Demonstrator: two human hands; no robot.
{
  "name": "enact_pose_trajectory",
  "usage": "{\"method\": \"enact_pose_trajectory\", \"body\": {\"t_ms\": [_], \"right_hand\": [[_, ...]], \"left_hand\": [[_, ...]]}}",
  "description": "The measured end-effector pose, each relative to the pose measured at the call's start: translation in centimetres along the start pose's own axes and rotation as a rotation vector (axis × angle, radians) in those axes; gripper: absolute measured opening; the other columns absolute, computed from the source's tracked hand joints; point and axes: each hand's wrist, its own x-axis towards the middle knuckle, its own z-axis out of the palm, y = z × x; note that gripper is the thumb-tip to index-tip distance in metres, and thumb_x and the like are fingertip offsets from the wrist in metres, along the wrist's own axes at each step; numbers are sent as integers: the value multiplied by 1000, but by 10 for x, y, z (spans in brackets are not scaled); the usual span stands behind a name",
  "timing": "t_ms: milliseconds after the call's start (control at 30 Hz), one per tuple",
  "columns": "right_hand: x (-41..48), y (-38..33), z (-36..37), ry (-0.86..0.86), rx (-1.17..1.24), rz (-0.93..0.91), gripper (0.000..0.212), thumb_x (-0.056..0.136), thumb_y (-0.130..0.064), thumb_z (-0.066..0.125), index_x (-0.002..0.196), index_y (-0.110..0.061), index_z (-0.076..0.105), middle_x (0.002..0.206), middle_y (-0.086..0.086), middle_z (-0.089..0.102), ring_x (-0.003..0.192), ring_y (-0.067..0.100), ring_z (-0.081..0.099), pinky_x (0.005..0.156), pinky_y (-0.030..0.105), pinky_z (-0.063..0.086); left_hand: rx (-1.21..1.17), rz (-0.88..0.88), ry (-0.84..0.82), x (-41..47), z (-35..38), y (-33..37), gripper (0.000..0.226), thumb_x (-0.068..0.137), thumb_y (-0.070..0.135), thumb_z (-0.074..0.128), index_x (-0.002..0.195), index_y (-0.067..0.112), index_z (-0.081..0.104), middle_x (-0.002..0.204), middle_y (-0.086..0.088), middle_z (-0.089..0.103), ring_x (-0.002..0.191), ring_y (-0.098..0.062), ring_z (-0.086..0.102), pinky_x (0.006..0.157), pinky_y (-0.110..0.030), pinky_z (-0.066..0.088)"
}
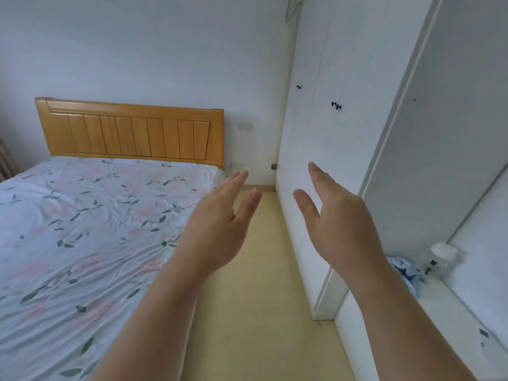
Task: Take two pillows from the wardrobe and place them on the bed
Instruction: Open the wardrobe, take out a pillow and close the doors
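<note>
The bed [82, 221] fills the left side, covered by a white sheet with pink flowers and green leaves, under a wooden headboard [129, 130]. No pillow is in sight. On the right stands the white wardrobe [324, 149], its doors closed, with small black knobs [336, 105]. My left hand [217, 224] is raised over the bed's right edge, palm inward, fingers straight, holding nothing. My right hand [338, 224] is raised in front of the wardrobe doors, also open and holding nothing. The two palms face each other across a gap.
A strip of pale yellow floor [255, 298] runs between bed and wardrobe. At the lower right a white ledge [445, 320] carries a blue cloth [406, 273] and a white spray bottle [442, 259]. Wall sockets [237, 166] sit beside the headboard.
</note>
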Motion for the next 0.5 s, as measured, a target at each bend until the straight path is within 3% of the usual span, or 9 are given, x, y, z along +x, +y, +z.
{"method": "enact_pose_trajectory", "body": {"t_ms": [233,333,433,500], "right_hand": [[143,21,92,-22,40,113,56,105,-40,46,157,-22,36,161,-6,40,150,13,34,119,32,31],[195,43,129,-24,22,153,56,105,-41,45,157,-23,36,161,-7,40,150,10,32,119,30,30],[245,76,170,-40,20,190,55,105,-42,44,157,-24,37,161,-8,40,151,9,31,118,32,33],[279,101,199,-33,24,210,55,105,-42,44,156,-23,39,160,-7,41,150,9,32,118,33,35]], "left_hand": [[-16,27,-110,165,24,-80,61,101,59,33,155,31,37,163,12,33,147,-10,36,122,-32,28],[-9,-16,-144,228,43,-103,56,102,56,39,151,31,44,161,13,35,122,-27,61,116,-35,35],[-20,-3,-178,291,75,-127,53,101,56,41,148,33,48,157,15,42,99,-21,68,109,-35,42],[-42,-4,-180,334,100,-146,50,101,55,42,145,34,51,152,16,48,93,-21,68,106,-37,46]]}}
